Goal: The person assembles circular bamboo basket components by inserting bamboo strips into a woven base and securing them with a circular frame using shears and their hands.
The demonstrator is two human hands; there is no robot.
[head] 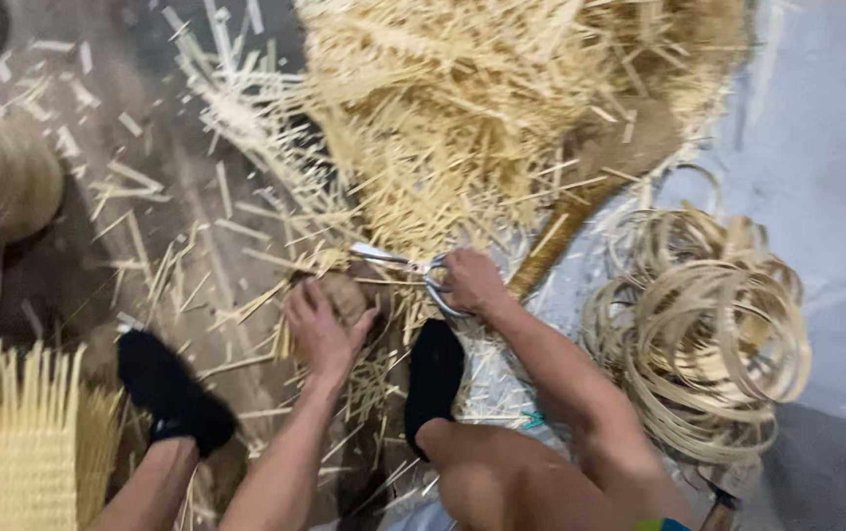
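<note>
1. Your right hand (470, 280) has its fingers closed through the handles of the shears (405, 265), just left of centre frame, blades pointing left. Your left hand (323, 329) sits close below the tips, fingers curled over a small round woven piece (344, 295). A slip could bring the blades onto those fingers.
2. The woven piece is half hidden under your palm and loose splints, so you may cut a strand you cannot see.
3. The heap of cut splints (462, 108) at the top of the frame spills down to the shears; stray ends could jam the blades.
4. Your feet in black socks (172, 388) rest on the littered floor (148, 197); sharp offcuts may prick them.
5. The coil of strips (708, 334) at right lies near your right elbow and could snag.
</note>
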